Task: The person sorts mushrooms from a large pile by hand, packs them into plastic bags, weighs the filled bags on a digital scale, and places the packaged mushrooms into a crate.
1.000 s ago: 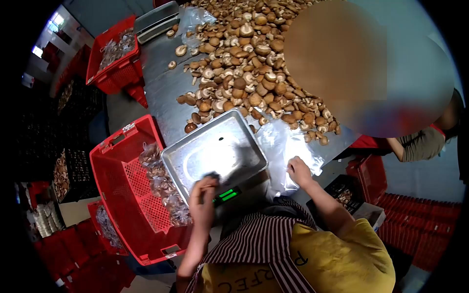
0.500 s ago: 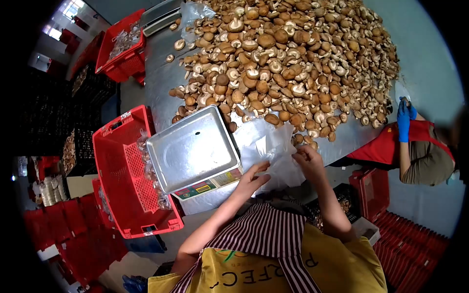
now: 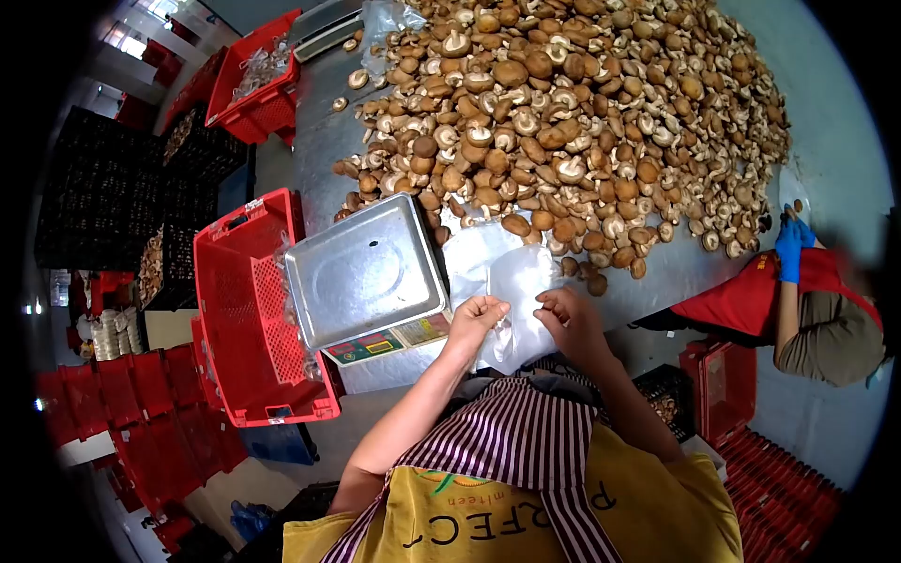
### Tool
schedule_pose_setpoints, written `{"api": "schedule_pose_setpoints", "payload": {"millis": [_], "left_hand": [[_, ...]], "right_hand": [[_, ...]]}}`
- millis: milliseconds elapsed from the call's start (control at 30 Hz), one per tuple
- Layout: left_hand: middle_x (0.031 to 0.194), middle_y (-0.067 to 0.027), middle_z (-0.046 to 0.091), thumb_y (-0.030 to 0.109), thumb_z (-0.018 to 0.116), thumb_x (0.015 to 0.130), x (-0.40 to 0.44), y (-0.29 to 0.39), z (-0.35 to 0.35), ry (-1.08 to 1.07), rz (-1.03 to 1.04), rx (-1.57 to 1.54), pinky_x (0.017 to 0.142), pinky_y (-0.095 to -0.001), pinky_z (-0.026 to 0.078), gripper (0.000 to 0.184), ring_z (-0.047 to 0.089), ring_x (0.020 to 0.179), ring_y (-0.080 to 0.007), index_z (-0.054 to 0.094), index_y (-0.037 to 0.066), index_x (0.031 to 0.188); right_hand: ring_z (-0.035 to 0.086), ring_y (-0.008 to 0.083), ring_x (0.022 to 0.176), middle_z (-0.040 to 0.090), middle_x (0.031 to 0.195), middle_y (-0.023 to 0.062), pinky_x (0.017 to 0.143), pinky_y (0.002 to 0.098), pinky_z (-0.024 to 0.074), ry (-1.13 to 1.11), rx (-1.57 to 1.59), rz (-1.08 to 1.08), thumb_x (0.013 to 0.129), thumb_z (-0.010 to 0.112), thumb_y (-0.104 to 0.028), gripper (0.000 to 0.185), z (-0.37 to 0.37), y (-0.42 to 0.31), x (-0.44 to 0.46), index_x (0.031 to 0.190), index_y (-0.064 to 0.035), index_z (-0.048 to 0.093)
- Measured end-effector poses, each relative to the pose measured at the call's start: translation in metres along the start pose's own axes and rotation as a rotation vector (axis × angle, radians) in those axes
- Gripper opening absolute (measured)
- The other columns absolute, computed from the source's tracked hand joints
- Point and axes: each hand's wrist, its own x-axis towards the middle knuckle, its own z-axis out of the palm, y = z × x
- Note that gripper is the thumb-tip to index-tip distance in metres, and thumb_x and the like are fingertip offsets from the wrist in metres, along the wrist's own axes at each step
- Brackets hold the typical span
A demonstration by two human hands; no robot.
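1. Location: the bag (image 3: pixel 521 274), of clear film, lay at the near edge of the surface (image 3: pixel 317 155), just right of the scale (image 3: pixel 366 272) and below the heap of mushrooms (image 3: pixel 572 141).
2. Grip, left hand (image 3: pixel 477 321): thumb and forefinger closed together, apparently pinching the film. Grip, right hand (image 3: pixel 574 328): fingertips drawn in narrowly beside the film; whether they held any of it could not be told.
3. Handling, as judged: very light, limp and slippery, with layers likely to cling together. The film could crease or tear under a sharp pull. Best hold was at the lip, one layer to each hand, between pads of thumb and forefinger.
4. The mushrooms were judged light and firm but easily bruised, the caps liable to break from the stems under pressure.
5. Red crate (image 3: pixel 222 314), left of the scale: clear packs (image 3: pixel 287 281) lay along its right side; their contents were poorly seen.
6. Far crate (image 3: pixel 253 117), beyond the surface's left edge: it held further clear packs.
7. Black crate (image 3: pixel 180 272), well left: it contained loose mushrooms.
8. Another person's blue-gloved hands (image 3: pixel 794 246) were at the surface's right edge, well apart from the bag.
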Motion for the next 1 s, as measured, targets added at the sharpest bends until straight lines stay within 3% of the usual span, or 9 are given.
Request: {"api": "schedule_pose_setpoints", "payload": {"millis": [367, 500, 600, 733, 767, 833, 933, 967, 1000], "left_hand": [[0.078, -0.0071, 0.067, 0.022, 0.069, 0.090, -0.014, -0.016, 0.037, -0.077, -0.058, -0.105, 0.059, -0.0254, 0.052, 0.022, 0.062, 0.063, -0.0121, 0.063, 0.001, 0.086], [0.070, -0.0034, 0.062, 0.007, 0.064, 0.088, -0.016, -0.013, 0.034, -0.042, 0.001, 0.118, 0.053, -0.0247, 0.050, 0.015, 0.059, 0.060, -0.0099, 0.061, 0.002, 0.074], [0.056, 0.0025, 0.053, 0.002, 0.064, 0.086, 0.004, -0.048, 0.003, 0.161, 0.170, 0.293, 0.049, -0.0223, 0.043, 0.033, 0.051, 0.053, -0.0051, 0.047, 0.006, 0.058], [0.068, -0.0055, 0.060, 0.008, 0.074, 0.080, 0.006, -0.045, 0.002, 0.156, 0.103, 0.665, 0.060, -0.0296, 0.049, 0.016, 0.059, 0.067, -0.0125, 0.060, 0.001, 0.074], [0.086, -0.0093, 0.062, 0.012, 0.075, 0.079, -0.004, -0.021, 0.028, 0.138, 0.439, 0.849, 0.072, -0.0342, 0.049, 0.024, 0.060, 0.083, -0.0185, 0.060, 0.002, 0.093], [0.130, -0.0186, 0.051, 0.018, 0.080, 0.074, -0.020, 0.010, 0.055, -0.066, 0.687, 1.042, 0.099, -0.0454, 0.041, 0.076, 0.048, 0.120, -0.0326, 0.042, 0.005, 0.138], [0.100, -0.0154, 0.066, 0.009, 0.071, 0.081, -0.014, 0.017, 0.075, -0.301, 0.781, 1.082, 0.084, -0.0400, 0.048, 0.029, 0.063, 0.094, -0.0267, 0.061, 0.000, 0.106], [0.100, -0.0154, 0.066, 0.009, 0.071, 0.081, -0.012, 0.014, 0.077, -0.304, 0.781, 1.083, 0.084, -0.0400, 0.048, 0.029, 0.063, 0.094, -0.0267, 0.061, 0.000, 0.106], [0.090, -0.0133, 0.065, 0.005, 0.067, 0.082, -0.012, 0.010, 0.078, -0.229, 0.632, 0.932, 0.076, -0.0362, 0.048, 0.019, 0.062, 0.083, -0.0239, 0.062, 0.000, 0.100]], "right_hand": [[0.057, 0.0098, 0.069, 0.062, 0.085, 0.0056, 0.066, 0.0244, 0.0469, -0.260, 0.424, 0.320, 0.089, 0.063, -0.014, 0.016, -0.017, 0.023, -0.021, 0.096, -0.0005, 0.059], [0.060, 0.0143, 0.086, 0.061, 0.096, 0.0072, 0.071, 0.0283, 0.0510, -0.024, 0.838, 0.540, 0.094, 0.054, -0.014, 0.018, -0.035, 0.043, -0.030, 0.102, 0.0006, 0.058], [0.060, 0.0165, 0.081, 0.060, 0.091, 0.0066, 0.065, 0.0285, 0.0515, 0.189, 1.672, 0.563, 0.099, 0.048, -0.028, 0.025, -0.068, 0.031, -0.037, 0.104, -0.0057, 0.058], [0.050, 0.0114, 0.053, 0.056, 0.075, -0.0018, 0.045, 0.0210, 0.0398, -0.013, 1.553, 0.495, 0.099, 0.047, -0.023, 0.019, -0.068, 0.092, -0.059, 0.101, -0.0093, 0.059], [0.050, 0.0114, 0.053, 0.056, 0.075, -0.0018, 0.045, 0.0210, 0.0398, -0.001, 1.555, 0.490, 0.099, 0.047, -0.023, 0.019, -0.067, 0.075, -0.059, 0.101, -0.0093, 0.059], [0.050, 0.0078, 0.060, 0.055, 0.078, -0.0013, 0.051, 0.0214, 0.0410, 0.253, 1.110, 0.633, 0.098, 0.051, -0.020, 0.016, -0.059, 0.038, -0.056, 0.100, -0.0073, 0.059], [0.055, 0.0091, 0.076, 0.057, 0.089, 0.0002, 0.066, 0.0250, 0.0457, 0.028, 0.906, 0.543, 0.093, 0.058, -0.012, 0.013, -0.070, 0.013, -0.054, 0.103, -0.0046, 0.058], [0.056, 0.0102, 0.082, 0.058, 0.093, 0.0008, 0.071, 0.0263, 0.0466, -0.089, 0.786, 0.494, 0.091, 0.060, -0.009, 0.015, -0.073, 0.006, -0.053, 0.105, -0.0043, 0.058], [0.057, 0.0140, 0.086, 0.058, 0.098, 0.0031, 0.075, 0.0282, 0.0463, -0.095, 0.594, 0.384, 0.079, 0.059, 0.007, 0.032, -0.076, 0.005, -0.058, 0.108, -0.0044, 0.056]]}}
